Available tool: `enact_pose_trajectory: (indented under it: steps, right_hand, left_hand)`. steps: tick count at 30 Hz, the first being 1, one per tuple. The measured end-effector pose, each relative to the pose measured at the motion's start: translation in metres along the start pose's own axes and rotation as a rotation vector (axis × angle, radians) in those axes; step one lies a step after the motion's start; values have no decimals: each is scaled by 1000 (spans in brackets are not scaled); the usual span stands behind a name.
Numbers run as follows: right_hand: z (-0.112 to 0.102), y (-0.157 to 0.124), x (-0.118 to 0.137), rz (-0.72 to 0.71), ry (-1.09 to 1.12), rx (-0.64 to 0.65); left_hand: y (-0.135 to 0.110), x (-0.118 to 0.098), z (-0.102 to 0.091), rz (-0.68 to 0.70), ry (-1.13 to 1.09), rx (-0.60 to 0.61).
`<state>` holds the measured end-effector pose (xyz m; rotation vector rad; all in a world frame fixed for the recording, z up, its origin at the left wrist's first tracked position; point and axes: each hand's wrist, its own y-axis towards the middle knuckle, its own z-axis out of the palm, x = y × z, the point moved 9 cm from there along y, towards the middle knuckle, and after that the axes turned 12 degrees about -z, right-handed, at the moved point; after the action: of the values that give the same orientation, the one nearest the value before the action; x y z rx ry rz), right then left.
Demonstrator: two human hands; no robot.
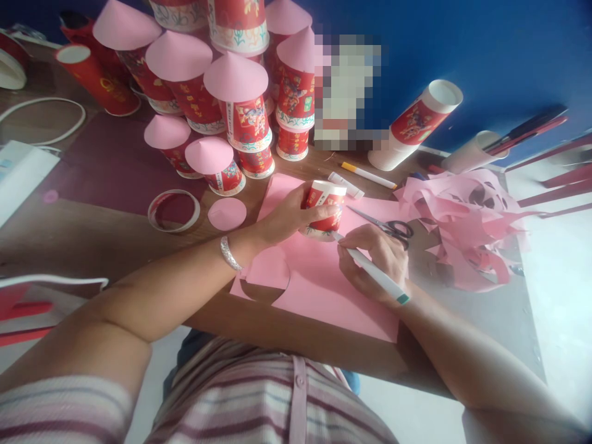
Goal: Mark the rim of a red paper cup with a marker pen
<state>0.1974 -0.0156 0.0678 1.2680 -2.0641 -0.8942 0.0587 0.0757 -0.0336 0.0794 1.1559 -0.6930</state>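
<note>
My left hand [296, 213] is wrapped round a red paper cup [326, 200] with a white band at its lower end, held above pink paper. Between the fingers of my right hand [377, 256] is a white marker [377, 274] with a green end. Its tip meets or nearly meets the cup's white band, where dark marks show. Beneath both hands lies a pink paper sheet [351, 296] with a round piece cut out. Scissors [393, 228] rest just beyond my right hand. A white capped marker [345, 185] and a yellow-and-white marker [370, 175] lie behind the cup.
Stacked red cups with pink paper cones [235, 77] stand at the back left. A tape roll [174, 211] and a pink disc [227, 214] lie left. Pink scraps [476, 228] heap at the right, near a pen holder [476, 151] and a tilted cup stack [416, 126].
</note>
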Motion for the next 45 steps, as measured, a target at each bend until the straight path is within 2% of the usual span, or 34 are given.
enact_pose_trajectory:
  steps: [17, 23, 35, 42, 45]
  right_hand:
    - [-2, 2, 2, -1, 39, -24]
    - [0, 0, -1, 18, 89, -27]
    - [1, 0, 1, -9, 43, 15]
    - [-2, -2, -3, -2, -26, -30]
    - [-2, -4, -5, 35, -6, -8]
  left_hand:
    - [-2, 2, -2, -20, 19, -35]
    - [-1, 0, -4, 11, 39, -32]
    - [0, 0, -1, 50, 53, 14]
    - [-1, -3, 4, 52, 70, 35]
    - [0, -1, 1, 35, 67, 13]
